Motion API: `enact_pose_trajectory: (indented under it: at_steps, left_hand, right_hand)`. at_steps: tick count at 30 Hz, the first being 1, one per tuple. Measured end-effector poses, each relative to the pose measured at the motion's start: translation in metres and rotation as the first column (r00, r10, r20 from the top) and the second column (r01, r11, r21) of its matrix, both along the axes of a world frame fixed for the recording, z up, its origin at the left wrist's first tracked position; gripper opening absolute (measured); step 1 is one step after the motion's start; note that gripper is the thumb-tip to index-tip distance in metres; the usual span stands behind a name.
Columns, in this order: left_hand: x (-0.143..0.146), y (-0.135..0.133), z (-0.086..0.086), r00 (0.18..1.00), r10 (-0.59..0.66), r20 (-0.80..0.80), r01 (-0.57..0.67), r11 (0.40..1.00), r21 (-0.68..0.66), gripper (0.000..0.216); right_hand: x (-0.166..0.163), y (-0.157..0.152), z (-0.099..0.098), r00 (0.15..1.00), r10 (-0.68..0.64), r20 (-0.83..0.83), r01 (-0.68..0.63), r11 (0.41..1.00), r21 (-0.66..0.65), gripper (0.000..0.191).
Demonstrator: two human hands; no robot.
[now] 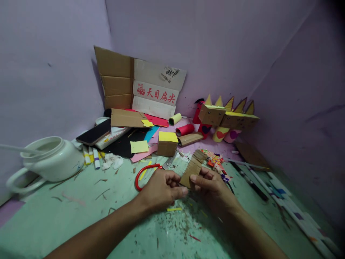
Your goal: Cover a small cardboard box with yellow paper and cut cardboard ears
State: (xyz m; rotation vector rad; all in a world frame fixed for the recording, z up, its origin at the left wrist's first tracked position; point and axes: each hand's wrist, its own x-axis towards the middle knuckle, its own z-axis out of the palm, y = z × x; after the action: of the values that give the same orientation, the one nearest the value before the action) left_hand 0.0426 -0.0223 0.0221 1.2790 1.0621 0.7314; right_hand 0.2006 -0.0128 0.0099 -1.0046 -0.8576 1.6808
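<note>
A small brown cardboard piece (192, 168), with a ridged, torn-looking upper end, is pinched by my right hand (215, 185), thumb on its face. At its lower left corner is my left hand (164, 187), fingers curled and thumb stretched toward the piece; its fingertips appear to grip that edge. Scissors with red handles (138, 178) lie on the table just behind my left hand. Beyond the hands stands a small cardboard box (166, 148) with a yellow top.
A white pot (56, 162) stands at the left, near a dark phone (95, 132). Behind are a folded printed carton (155, 91), a red paper tube (184, 130) and cardboard figures with pointed tops (229, 117). A black-handled cutter (249, 181) lies right. Scraps litter the green tabletop (91, 216).
</note>
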Motion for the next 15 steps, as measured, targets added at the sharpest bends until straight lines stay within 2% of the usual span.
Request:
enact_pose_trajectory:
  at_steps: [5,9,15]
  left_hand:
    - [0.0024,-0.0026,-0.0061,0.986,0.132,-0.104,-0.122,0.988,0.099,0.015]
    - [0.0022,-0.0024,-0.0048,0.981,0.154,-0.122,-0.149,0.988,0.051,0.019]
    - [0.0025,-0.0022,0.0001,0.985,0.133,-0.109,-0.135,0.991,-0.014,0.021]
  right_hand:
    - [-0.0047,-0.0045,0.0006,1.0,0.012,0.024,-0.013,0.999,0.032,0.025]
    - [-0.0062,-0.006,-0.0002,0.999,0.008,0.043,-0.01,0.999,0.053,0.026]
    - [-0.0021,-0.0043,-0.004,0.997,0.066,0.049,-0.066,0.998,-0.005,0.029]
